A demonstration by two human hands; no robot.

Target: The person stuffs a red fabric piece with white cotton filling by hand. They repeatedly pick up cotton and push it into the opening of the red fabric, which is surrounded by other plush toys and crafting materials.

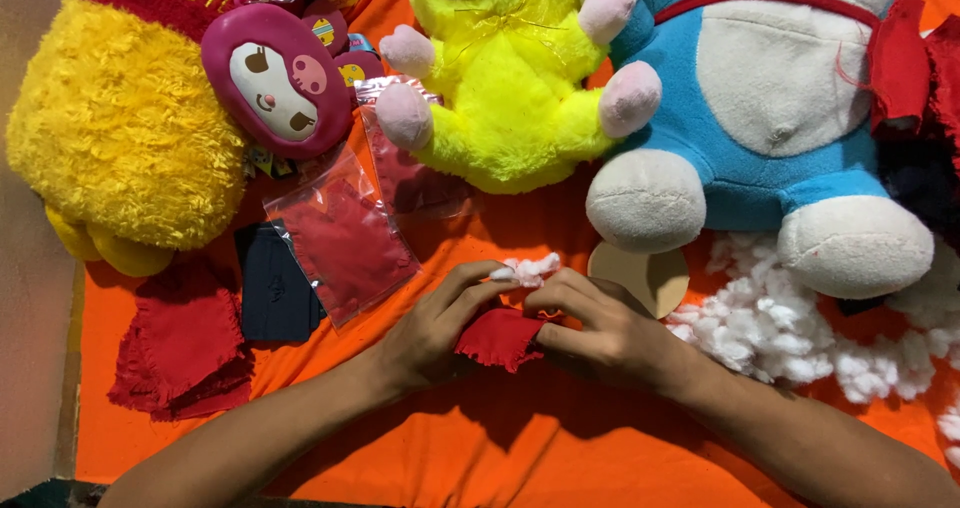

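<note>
My left hand (432, 328) and my right hand (598, 330) meet low in the middle of the orange cloth (520, 448). Both pinch a small red fabric piece (500, 338) between them. A tuft of white stuffing (527, 270) sits at my fingertips, on top of the red piece. A round tan disc (645, 276) lies just beyond my right hand.
A heap of white stuffing (790, 328) lies right. Behind are a yellow plush (120, 128), a maroon face toy (278, 78), a neon-yellow plush (510, 78) and a blue-and-white plush (760, 98). A clear bag of red fabric (345, 238), a dark pouch (275, 288) and red cloth (185, 343) lie left.
</note>
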